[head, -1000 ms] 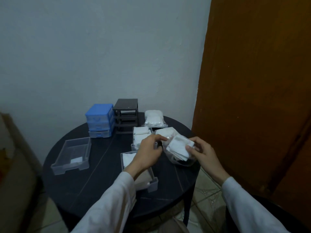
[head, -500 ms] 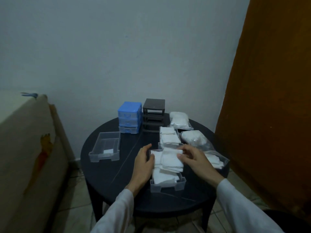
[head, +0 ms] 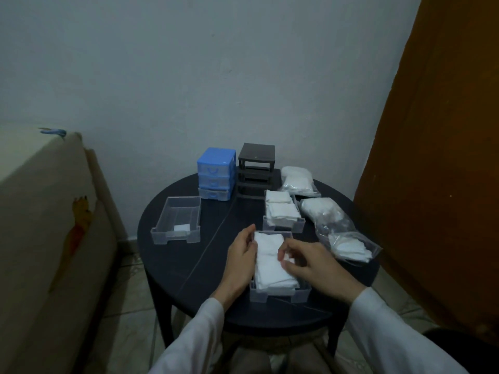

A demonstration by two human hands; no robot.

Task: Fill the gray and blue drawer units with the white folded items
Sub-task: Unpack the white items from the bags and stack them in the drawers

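Near drawer [head: 279, 292] on the round table [head: 183, 265], packed with white folded cloths [head: 270, 261]. Left hand [head: 239, 261] lies flat-fingered along its left wall; right hand [head: 310, 264] curls, pinching the top cloth. Advice: brace the drawer, press the stack level below the rim so it slides into the gray unit [head: 256, 168].

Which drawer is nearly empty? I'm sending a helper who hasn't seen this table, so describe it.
On the round dark table, look to the left side, in front of the blue drawer unit. A clear drawer stands there alone, away from both hands. Unlike the two other clear drawers, which are packed with white folded items, it holds only one small white square.
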